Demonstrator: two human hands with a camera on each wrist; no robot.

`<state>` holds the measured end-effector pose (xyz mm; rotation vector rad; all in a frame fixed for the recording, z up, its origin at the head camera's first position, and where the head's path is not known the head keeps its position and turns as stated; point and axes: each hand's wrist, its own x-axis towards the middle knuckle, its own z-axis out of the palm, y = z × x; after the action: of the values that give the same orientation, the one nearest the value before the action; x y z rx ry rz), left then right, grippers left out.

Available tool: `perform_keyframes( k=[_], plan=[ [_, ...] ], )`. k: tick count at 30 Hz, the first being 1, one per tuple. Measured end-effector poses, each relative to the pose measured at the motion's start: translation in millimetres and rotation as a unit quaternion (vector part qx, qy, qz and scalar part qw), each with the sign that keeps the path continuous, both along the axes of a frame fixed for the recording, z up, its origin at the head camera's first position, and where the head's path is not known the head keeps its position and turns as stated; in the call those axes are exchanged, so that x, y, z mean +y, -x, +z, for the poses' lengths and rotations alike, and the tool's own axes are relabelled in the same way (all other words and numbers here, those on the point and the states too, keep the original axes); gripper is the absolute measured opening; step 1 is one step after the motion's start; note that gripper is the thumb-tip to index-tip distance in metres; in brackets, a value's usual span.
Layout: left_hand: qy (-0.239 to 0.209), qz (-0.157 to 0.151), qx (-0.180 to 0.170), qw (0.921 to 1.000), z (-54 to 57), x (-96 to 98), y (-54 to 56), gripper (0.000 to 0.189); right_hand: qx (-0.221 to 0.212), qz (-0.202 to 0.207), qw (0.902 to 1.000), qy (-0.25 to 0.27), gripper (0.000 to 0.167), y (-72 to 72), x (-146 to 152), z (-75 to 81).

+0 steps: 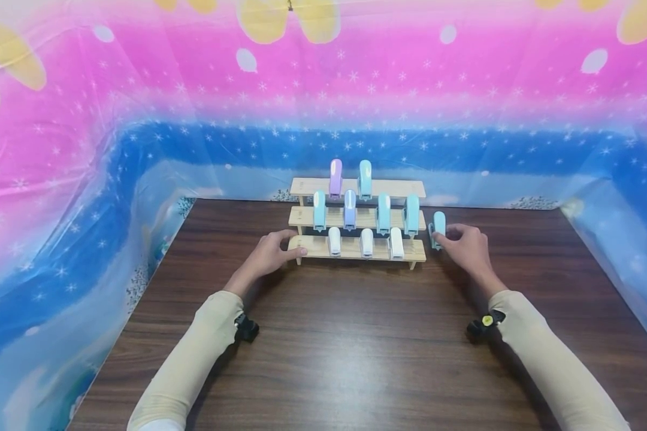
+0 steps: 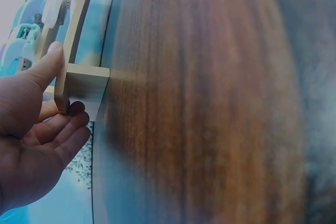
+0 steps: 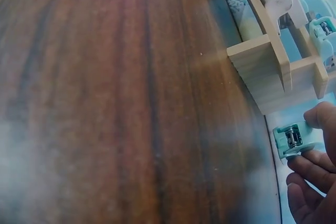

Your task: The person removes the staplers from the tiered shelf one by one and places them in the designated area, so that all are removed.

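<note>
A three-tier wooden stand [image 1: 350, 248] holds several small staplers. My left hand [image 1: 269, 254] grips the left end of its lowest shelf, thumb on top and fingers underneath, as the left wrist view also shows. Just off the stand's right side, my right hand [image 1: 468, 246] pinches a teal stapler [image 1: 438, 230] between thumb and fingers. In the right wrist view this stapler [image 3: 292, 138] shows its metal front end, apart from the stand. Three white staplers, one a white stapler [image 1: 366, 242], stand on the bottom shelf.
The middle shelf bears a blue-purple stapler [image 1: 349, 209] among teal ones, such as a teal stapler [image 1: 319, 211]. A purple stapler [image 1: 336, 178] and a teal stapler [image 1: 365, 179] stand on top. Behind the dark wooden table [image 1: 350, 341] hangs a patterned cloth [image 1: 388, 78].
</note>
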<state>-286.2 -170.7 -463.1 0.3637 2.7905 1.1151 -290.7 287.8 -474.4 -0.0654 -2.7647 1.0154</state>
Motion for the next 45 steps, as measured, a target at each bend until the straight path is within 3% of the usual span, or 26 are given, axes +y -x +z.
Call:
perform_keyframes(
  k=[33,45],
  plan=[
    [-0.003,0.005,-0.010,0.9999,2.5,2.5,-2.0,0.063,0.000,0.009,1.0000,-0.003,0.066,-6.8,7.0,-12.7],
    [-0.006,0.003,-0.010,0.9999,1.5,1.3,-1.5,0.063,0.020,-0.017,0.9996,0.010,0.070,-3.1,8.9,11.8]
  ],
)
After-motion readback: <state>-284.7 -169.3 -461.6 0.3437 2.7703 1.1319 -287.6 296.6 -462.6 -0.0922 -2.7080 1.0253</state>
